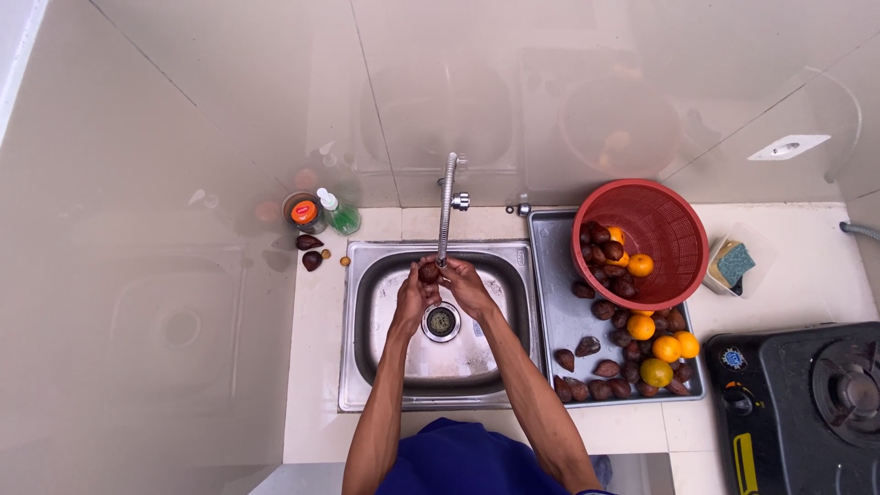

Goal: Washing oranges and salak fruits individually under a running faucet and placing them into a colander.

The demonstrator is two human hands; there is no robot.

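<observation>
Both of my hands meet over the steel sink [367, 302], right under the spout of the tall faucet [446, 206]. My left hand [411, 295] and my right hand [466, 286] together hold a small dark brown scaly fruit [429, 271] between their fingers. Below the hands lies the round drain [441, 322]. On the steel draining tray [555, 302] to the right lie several more brown fruits [588, 346] and oranges [666, 348]. A red plastic basket [665, 229] leans tipped on that tray with fruit spilling out.
A green dish-soap bottle [339, 215] and an orange-lidded jar [303, 213] stand at the back left, with two brown fruits [310, 250] beside them. A container with a sponge [733, 263] sits right of the basket. A black gas stove [807, 403] fills the lower right.
</observation>
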